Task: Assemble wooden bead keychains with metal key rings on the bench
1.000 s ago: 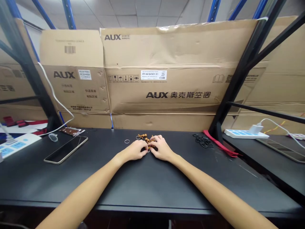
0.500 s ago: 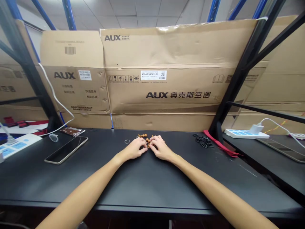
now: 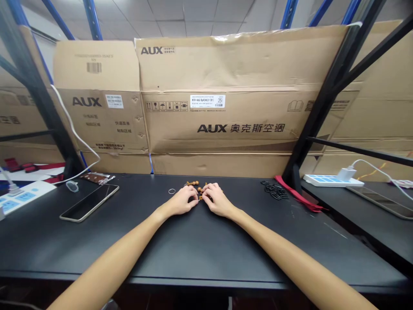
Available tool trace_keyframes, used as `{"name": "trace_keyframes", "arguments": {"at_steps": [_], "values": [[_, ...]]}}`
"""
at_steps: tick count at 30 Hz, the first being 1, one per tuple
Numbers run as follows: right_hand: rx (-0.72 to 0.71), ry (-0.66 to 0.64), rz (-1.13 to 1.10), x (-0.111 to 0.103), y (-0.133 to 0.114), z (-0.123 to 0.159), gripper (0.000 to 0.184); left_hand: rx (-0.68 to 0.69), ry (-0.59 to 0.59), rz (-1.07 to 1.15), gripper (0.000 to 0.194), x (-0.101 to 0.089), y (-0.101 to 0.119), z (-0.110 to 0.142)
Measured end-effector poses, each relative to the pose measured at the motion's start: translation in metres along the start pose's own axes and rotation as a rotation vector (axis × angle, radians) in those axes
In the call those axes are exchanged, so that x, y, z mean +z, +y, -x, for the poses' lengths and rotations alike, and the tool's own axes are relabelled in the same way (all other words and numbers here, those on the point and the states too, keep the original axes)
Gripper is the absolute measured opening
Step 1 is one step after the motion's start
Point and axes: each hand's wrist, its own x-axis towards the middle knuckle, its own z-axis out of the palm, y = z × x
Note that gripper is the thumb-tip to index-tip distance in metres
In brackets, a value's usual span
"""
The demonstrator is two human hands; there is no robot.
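Note:
My left hand [image 3: 183, 200] and my right hand [image 3: 218, 200] meet at the middle of the black table, fingertips bent in and nearly touching. Both are closed in a pinch. Between them shows a brown beaded cord [image 3: 199, 190] with a yellowish end, which my right fingers grip. What my left fingertips pinch is too small to tell; a tiny pale glint shows there. Just behind my left hand lies a second string of brown beads [image 3: 193, 183]. A thin metal ring [image 3: 172, 191] rests to the left of that hand.
On the left are a phone [image 3: 89, 203], a clear plastic piece [image 3: 72, 186], a plastic packet [image 3: 97, 178] and a power strip [image 3: 26, 198]. At right lie a pile of black loops [image 3: 275, 190] and a red strap [image 3: 298, 196]. Cardboard [image 3: 219, 137] stands along the back.
My fingertips have shifted slightly around the small beaded piece, and a pale glint now shows at my left fingertips. The other things stay where they were.

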Motion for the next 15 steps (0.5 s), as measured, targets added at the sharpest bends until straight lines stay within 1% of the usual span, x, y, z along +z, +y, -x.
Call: {"name": "trace_keyframes", "arguments": {"at_steps": [6,15], "values": [[-0.006,0.010,-0.009,-0.0003,-0.0002,0.0001,0.019,-0.010,-0.010,0.010,0.015,-0.0002,0.0035,-0.0010],[0.049,0.005,0.063,-0.0004,0.0023,0.0003,0.019,0.005,-0.023,0.026,0.015,-0.0019,-0.0028,-0.0019]]}}
